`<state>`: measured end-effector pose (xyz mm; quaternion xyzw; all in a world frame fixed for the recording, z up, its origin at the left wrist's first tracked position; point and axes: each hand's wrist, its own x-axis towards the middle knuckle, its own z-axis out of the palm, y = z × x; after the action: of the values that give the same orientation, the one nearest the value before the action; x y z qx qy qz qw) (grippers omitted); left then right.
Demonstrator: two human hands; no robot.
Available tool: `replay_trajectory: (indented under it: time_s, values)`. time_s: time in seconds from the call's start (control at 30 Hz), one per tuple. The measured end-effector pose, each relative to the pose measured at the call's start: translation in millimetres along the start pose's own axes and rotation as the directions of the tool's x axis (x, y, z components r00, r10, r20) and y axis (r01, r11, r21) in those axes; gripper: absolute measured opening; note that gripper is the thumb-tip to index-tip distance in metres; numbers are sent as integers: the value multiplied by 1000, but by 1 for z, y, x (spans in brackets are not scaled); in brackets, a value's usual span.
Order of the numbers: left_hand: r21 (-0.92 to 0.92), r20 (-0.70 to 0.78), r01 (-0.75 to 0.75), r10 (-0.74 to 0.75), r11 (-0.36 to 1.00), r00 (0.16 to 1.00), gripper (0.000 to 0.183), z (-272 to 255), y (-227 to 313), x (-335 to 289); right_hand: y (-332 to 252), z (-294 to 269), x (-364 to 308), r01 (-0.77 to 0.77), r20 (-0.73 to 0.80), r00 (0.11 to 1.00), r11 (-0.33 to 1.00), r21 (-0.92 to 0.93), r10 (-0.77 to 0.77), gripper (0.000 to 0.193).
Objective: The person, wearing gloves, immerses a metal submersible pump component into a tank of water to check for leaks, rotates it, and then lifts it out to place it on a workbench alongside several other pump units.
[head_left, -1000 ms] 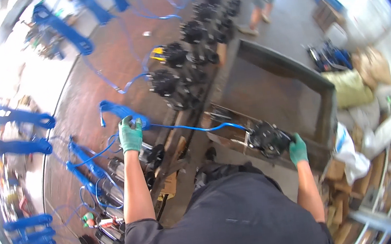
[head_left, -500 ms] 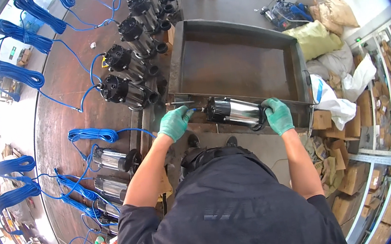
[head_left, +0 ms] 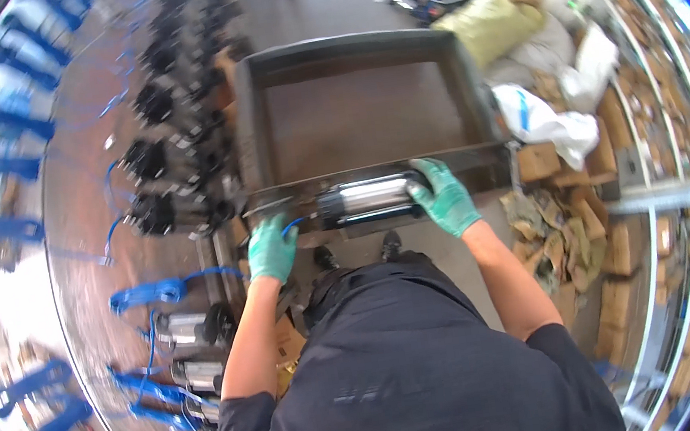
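Steel pump crosswise between gloved left hand and right hand

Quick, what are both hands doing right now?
Left hand: closed on one end of the shiny metal pump.
Right hand: closed on the pump's other end.

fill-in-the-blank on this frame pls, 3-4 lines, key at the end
1. Both hands wear ____ gloves.
2. The left hand and right hand hold a shiny metal pump lying on its ____.
3. The pump is at the near rim of a large dark ____.
4. The coiled cables on the floor at the person's left are ____.

Missing words: green; side; tray; blue
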<state>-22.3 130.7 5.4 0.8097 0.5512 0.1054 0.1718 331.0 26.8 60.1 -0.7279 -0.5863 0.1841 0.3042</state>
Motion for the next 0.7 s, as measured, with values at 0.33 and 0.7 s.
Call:
replay_trajectory:
  time_s: [0.33, 0.7]
  values:
    - [-442, 118, 158, -118, 883, 986, 70, 44, 47, 7, 180, -46, -103, -673, -485, 640, 739, 20, 596, 40]
    - [-375, 189, 248, -189, 893, 964, 78, 64, 53, 20, 289, -13, -68, -463, -293, 347, 435, 773, 891, 24]
